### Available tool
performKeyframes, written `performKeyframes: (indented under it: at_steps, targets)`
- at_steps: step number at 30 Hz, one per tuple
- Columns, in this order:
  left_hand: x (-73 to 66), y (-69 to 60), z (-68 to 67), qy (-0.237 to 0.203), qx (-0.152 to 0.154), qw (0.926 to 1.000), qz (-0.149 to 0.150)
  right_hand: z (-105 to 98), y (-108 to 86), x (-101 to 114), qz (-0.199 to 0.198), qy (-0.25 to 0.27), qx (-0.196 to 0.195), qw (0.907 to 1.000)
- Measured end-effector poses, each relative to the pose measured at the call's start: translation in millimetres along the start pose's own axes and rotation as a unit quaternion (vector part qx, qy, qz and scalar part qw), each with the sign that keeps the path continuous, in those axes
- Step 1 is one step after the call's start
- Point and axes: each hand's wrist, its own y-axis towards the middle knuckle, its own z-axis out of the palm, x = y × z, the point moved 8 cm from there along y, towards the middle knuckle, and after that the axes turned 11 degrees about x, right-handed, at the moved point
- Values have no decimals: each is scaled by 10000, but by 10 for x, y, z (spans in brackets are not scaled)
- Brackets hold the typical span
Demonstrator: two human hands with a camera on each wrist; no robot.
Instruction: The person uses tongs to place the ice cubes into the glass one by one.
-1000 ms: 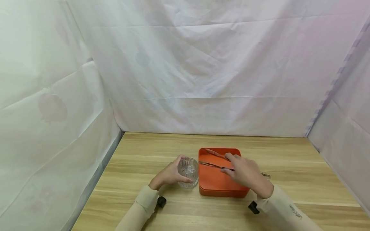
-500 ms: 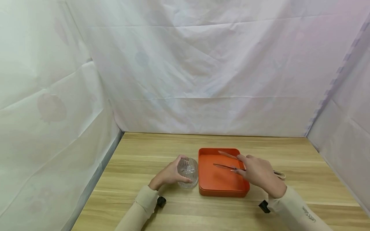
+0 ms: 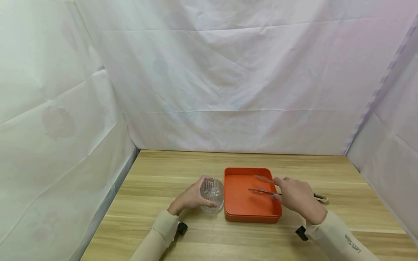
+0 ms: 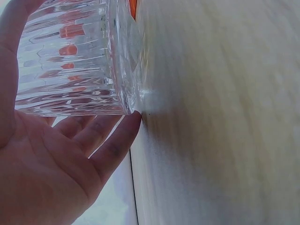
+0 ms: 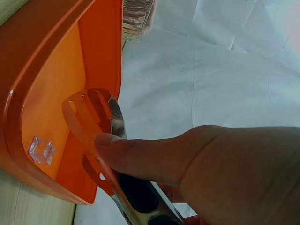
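My left hand (image 3: pixel 192 195) curves round a clear ribbed glass (image 3: pixel 218 206) standing upright on the table, thumb on the near side. In the left wrist view the same glass (image 4: pixel 70 70) has its thick base at the tabletop. My right hand (image 3: pixel 298 197) grips metal tongs (image 3: pixel 261 191) above an orange tray (image 3: pixel 235 217), their two slotted ends spread apart. The right wrist view shows a thumb (image 5: pixel 140 157) pressed along one arm of the tongs (image 5: pixel 82 115). On the tray floor lies a small clear cube-like piece (image 5: pixel 41 150). Something clear seems to lie inside the glass, too blurred to identify.
The tray stands immediately right of the glass on a wood-grain table (image 3: pixel 228 243). White cloth (image 3: pixel 228 90) hangs behind the table and along both sides. A black device (image 3: pixel 182 228) sits at the left wrist, another (image 3: pixel 301 233) at the right.
My right hand has drawn to the right with the tongs, whose ends moved from the tray's left side toward its right. The left hand and the glass have stayed in place.
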Motion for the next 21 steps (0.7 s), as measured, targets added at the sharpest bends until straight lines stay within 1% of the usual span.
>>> performKeyframes:
  at_steps: [6, 16, 21]
  targets:
    - [11, 4, 7, -12, -10, 10000, 10, 22, 24, -13, 83, -41, 145, 9999]
    - [24, 8, 6, 18, -9, 10000, -7, 81, 62, -4, 307, -153, 643, 9973]
    - [22, 3, 9, 4, -10, 10000, -27, 102, 64, 10, 376, -122, 744, 9964]
